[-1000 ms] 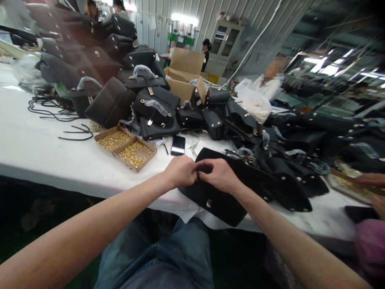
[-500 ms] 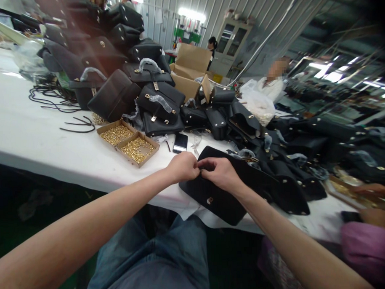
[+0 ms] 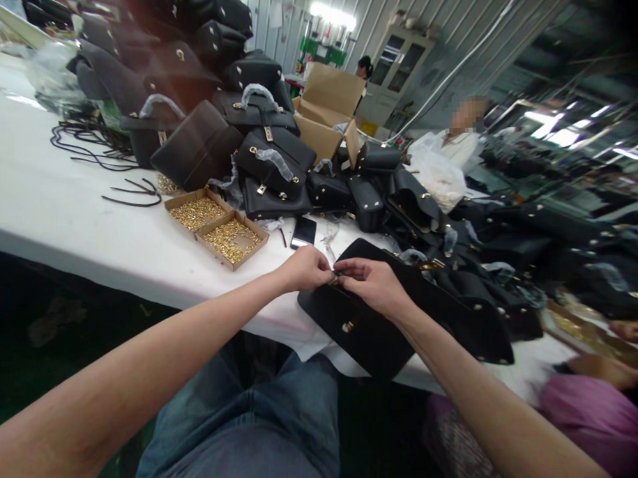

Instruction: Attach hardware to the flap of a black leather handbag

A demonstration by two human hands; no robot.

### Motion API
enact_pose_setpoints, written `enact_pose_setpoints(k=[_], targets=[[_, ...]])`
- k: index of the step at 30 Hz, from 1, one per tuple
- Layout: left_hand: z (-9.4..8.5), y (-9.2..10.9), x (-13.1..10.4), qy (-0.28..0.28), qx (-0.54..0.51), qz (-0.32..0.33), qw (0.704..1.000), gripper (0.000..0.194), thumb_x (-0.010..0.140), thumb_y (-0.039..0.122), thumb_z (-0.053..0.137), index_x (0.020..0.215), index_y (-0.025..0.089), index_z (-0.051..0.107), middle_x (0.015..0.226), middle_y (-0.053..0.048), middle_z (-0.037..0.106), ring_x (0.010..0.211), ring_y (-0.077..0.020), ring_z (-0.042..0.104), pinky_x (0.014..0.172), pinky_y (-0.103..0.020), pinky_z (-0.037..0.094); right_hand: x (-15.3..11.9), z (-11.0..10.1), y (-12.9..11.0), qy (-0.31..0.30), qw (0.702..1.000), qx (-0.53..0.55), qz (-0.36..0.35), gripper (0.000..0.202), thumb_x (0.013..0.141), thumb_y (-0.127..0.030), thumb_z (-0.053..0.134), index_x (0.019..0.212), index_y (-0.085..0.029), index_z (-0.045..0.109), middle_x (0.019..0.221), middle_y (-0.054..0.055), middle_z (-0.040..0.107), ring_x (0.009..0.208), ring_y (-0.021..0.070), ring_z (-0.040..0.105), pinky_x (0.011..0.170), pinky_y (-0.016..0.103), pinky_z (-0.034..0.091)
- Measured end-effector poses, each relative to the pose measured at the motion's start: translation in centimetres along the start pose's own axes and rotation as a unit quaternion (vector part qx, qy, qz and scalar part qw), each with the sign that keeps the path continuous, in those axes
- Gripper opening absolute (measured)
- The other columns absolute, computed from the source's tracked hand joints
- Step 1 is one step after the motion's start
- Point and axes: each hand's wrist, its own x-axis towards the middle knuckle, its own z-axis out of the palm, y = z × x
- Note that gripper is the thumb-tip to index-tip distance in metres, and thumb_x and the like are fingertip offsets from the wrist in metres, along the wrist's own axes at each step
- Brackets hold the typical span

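A black handbag lies on the white-covered table in front of me, with a small gold clasp on its face. At the bag's upper left edge my left hand is closed in a pinch. Facing it, my right hand also pinches, thumb against fingers, its wrist over the bag. The fingertips of both hands nearly meet around something small with a dull metallic look, too small to name. Two cardboard trays of small gold fittings stand to the left of my hands.
Behind the trays rises a pile of black handbags with plastic-wrapped handles. A phone lies beyond my left hand. An open carton stands farther back. At right, a co-worker's purple sleeve and hands are near another tray of fittings.
The fingertips of both hands have shifted slightly, and a bit of the small piece between them now shows. The camera view has turned a little. The co-worker's arm at right has moved.
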Motion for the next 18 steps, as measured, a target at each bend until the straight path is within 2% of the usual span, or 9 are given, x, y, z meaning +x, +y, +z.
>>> enact_pose_setpoints(k=[7, 12, 15, 18], targets=[[0.3, -0.9, 0.7, 0.000, -0.041, -0.028, 0.999, 0.021, 0.077, 0.028, 0.071, 0.066, 0.011, 0.076, 0.050, 0.000, 0.056, 0.050, -0.0118, 0.048, 0.049, -0.025, 0.028, 0.9, -0.4, 0.2, -0.004, 1.000, -0.001, 0.017, 0.037, 0.079, -0.026, 0.084, 0.114, -0.016, 0.082, 0.098, 0.008, 0.086, 0.088, 0.0229, 0.080, 0.078, 0.029, 0.064], [-0.1, -1.6, 0.9, -0.022, -0.080, -0.034, 0.996, 0.022, 0.078, 0.030, 0.072, 0.071, 0.011, 0.079, 0.054, -0.001, 0.061, 0.050, -0.0116, 0.050, 0.047, -0.024, 0.030, 1.4, -0.5, 0.3, -0.013, 0.999, -0.001, 0.031, 0.038, 0.079, -0.025, 0.085, 0.115, -0.016, 0.082, 0.095, 0.008, 0.085, 0.084, 0.0231, 0.080, 0.071, 0.028, 0.064], [-0.2, -1.8, 1.1, -0.027, -0.076, -0.033, 0.996, 0.023, 0.079, 0.031, 0.071, 0.077, 0.011, 0.082, 0.055, -0.001, 0.062, 0.050, -0.0121, 0.051, 0.047, -0.024, 0.031, 1.7, -0.5, 0.3, -0.013, 0.999, -0.003, 0.035, 0.036, 0.078, -0.025, 0.085, 0.113, -0.017, 0.083, 0.095, 0.008, 0.086, 0.084, 0.0235, 0.080, 0.071, 0.028, 0.064], [0.0, -1.9, 1.4, -0.020, -0.057, -0.024, 0.998, 0.023, 0.080, 0.030, 0.069, 0.075, 0.011, 0.081, 0.054, -0.001, 0.060, 0.050, -0.0118, 0.051, 0.048, -0.024, 0.031, 2.0, -0.5, 0.3, -0.012, 0.999, -0.001, 0.044, 0.037, 0.078, -0.027, 0.085, 0.113, -0.017, 0.083, 0.091, 0.008, 0.085, 0.080, 0.0234, 0.080, 0.068, 0.029, 0.064]])
